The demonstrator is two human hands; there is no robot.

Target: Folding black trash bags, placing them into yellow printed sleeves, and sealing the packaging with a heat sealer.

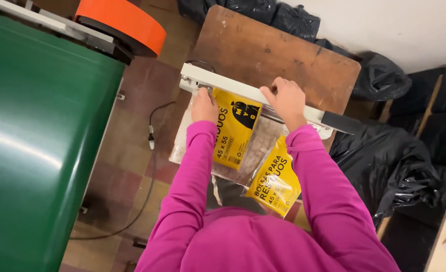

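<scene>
Both arms reach forward in magenta sleeves, elbows bent and forearms running nearly parallel; the left hand (204, 107) lies knuckles up, fingers curled downward and hidden at the tips; the right hand (287, 101) sits slightly further forward, palm down, fingers bent over and pressing, wrist bare beyond the cuff.

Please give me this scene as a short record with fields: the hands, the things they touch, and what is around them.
left hand: on the clear bag, just below the sealer bar
right hand: pressing on top of the sealer bar
bag: clear plastic with yellow labels, its top edge under the bar
sealer: white bar lying on a brown wooden table
left side: large green surface, orange roll, cable on the tiled floor
right side: black plastic bags
sleeves: magenta
</scene>
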